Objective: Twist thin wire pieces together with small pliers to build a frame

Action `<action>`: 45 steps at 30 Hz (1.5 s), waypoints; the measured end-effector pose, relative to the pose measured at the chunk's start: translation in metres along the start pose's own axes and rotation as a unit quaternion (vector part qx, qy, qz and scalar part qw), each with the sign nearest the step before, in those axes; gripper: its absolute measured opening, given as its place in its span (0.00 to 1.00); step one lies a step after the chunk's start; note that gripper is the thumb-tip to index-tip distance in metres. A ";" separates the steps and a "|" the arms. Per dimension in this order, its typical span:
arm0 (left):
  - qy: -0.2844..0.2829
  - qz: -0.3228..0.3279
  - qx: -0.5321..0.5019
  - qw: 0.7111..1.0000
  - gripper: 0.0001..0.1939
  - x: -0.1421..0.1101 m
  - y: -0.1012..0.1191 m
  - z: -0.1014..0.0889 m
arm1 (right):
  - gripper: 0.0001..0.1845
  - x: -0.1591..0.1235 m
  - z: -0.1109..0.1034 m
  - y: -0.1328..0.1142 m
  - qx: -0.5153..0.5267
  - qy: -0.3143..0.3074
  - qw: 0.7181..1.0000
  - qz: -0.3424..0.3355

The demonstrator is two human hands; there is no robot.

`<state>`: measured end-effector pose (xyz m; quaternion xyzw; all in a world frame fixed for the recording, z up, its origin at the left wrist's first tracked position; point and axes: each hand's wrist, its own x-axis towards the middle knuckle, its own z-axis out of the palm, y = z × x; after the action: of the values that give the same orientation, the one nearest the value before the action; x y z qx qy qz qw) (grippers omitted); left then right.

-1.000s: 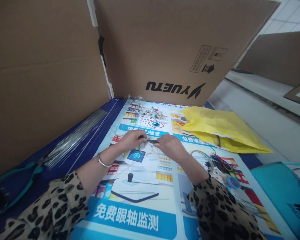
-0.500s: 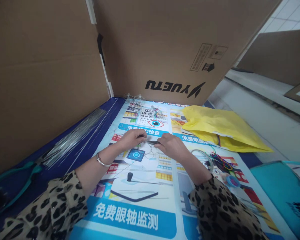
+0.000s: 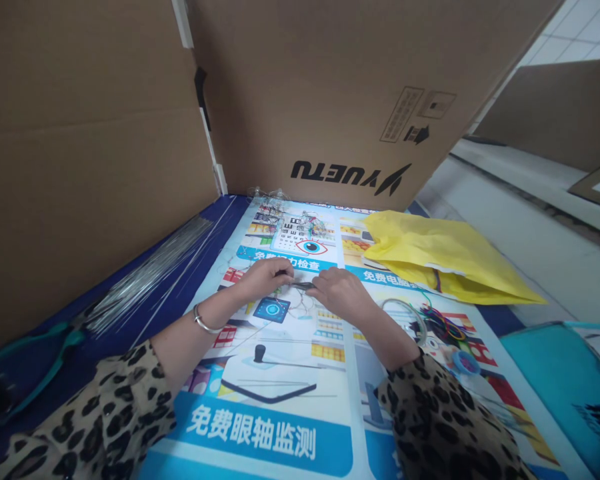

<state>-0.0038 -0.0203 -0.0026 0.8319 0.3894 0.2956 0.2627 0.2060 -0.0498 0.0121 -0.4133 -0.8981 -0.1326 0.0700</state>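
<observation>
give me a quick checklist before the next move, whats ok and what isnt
1. Slim dark tool held by the right hand: ok, between its fingertips.
2. Left hand close to the tool's free end: ok, fingers pinched beside it.
3. Something in the left hand's grip: cannot tell, too small.
4. Thin strands below the hands free of snags: cannot tell.
5. Yellow bag apart from both hands: ok.
6. Teal-handled pliers apart from the wire bundle: not ok, they overlap in this view.
</observation>
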 end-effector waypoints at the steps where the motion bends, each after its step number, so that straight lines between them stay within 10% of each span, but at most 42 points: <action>1: -0.001 -0.001 0.001 1.000 0.04 0.000 0.000 0.000 | 0.19 0.000 0.000 0.000 0.000 0.002 1.000 0.000; 26: 0.004 -0.027 0.018 0.999 0.07 -0.003 0.009 -0.004 | 0.19 -0.002 0.010 0.000 0.019 0.030 0.999 0.039; 39: 0.199 -0.037 0.034 0.979 0.06 0.001 0.000 -0.005 | 0.20 -0.002 0.023 0.006 0.094 0.092 0.985 0.107; 45: 0.110 0.003 0.082 0.990 0.05 -0.001 0.001 -0.001 | 0.20 -0.002 0.024 0.005 0.096 0.105 0.984 0.103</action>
<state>-0.0043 -0.0213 -0.0014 0.8140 0.4364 0.3535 0.1480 0.2111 -0.0410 -0.0107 -0.4787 -0.8469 -0.0806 0.2168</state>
